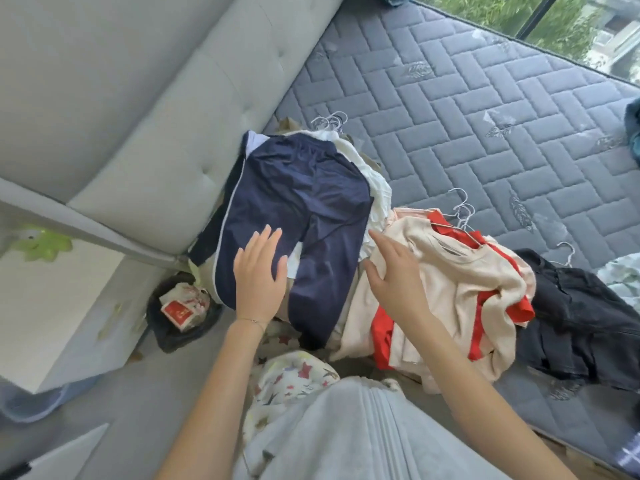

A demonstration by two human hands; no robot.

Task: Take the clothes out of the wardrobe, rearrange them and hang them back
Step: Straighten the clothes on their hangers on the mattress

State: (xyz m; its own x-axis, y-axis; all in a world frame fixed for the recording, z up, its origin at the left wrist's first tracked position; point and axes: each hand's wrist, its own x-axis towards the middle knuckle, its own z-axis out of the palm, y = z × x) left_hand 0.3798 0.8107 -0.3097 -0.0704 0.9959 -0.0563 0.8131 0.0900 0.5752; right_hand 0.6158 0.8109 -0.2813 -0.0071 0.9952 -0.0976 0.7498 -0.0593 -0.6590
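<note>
Indoors, a grey quilted bare mattress (485, 109) beside a pale tufted fabric headboard (138, 98) carries heaped clothes; left hand (259, 271) lies spread on navy satin shorts (294, 202), right hand (394, 271) spread over a cream knitted top (460, 282).

This is a bedroom in a home. A bare quilted mattress (485, 109) fills the upper right, a tufted grey headboard (121, 98) the upper left. Heaps of clothes (446, 271) and wire hangers (460, 207) lie at centre, a white bedside cabinet (52, 306) stands at left, and a window (571, 26) at top right shows greenery.
</note>
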